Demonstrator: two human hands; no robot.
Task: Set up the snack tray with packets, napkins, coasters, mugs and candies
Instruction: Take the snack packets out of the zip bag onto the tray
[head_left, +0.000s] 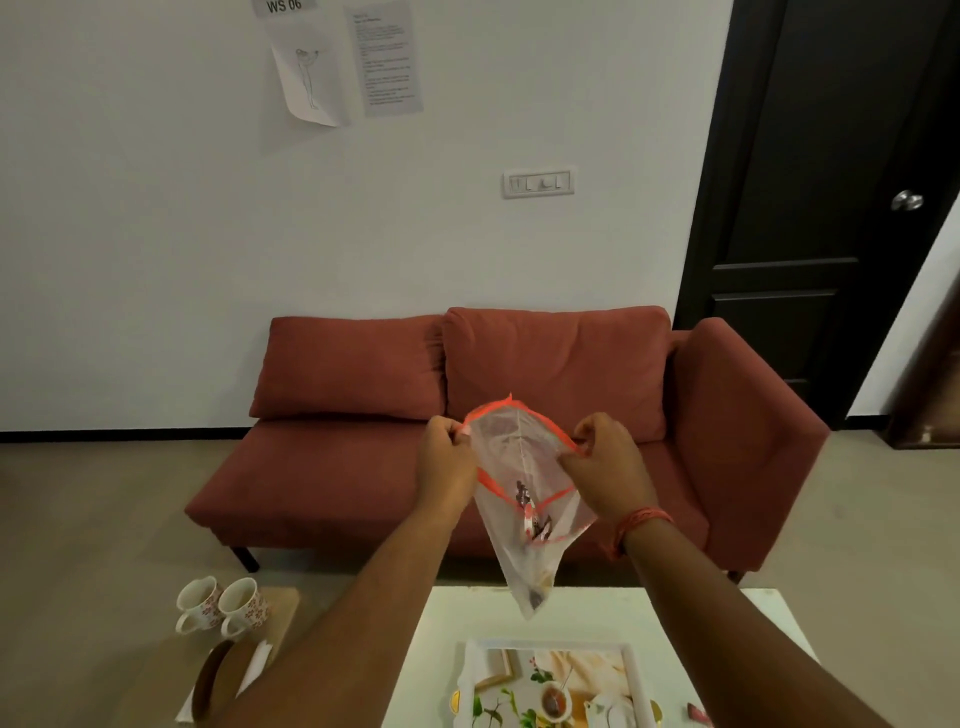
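Above counter (597, 605), clear bag (524, 499) with few candies hangs over tray (636, 670). Left hand (445, 457) and right hand (605, 462) each pinch red rim, mouth pulled open. Risk: rim slips from grip, candies spill past tray. Mugs (221, 605) on floor, left.

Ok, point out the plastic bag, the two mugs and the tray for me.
plastic bag (524, 467): head view, on its clear upper panel.
mugs (244, 605): head view, on the right mug's body.
tray (635, 670): head view, on its white right rim.
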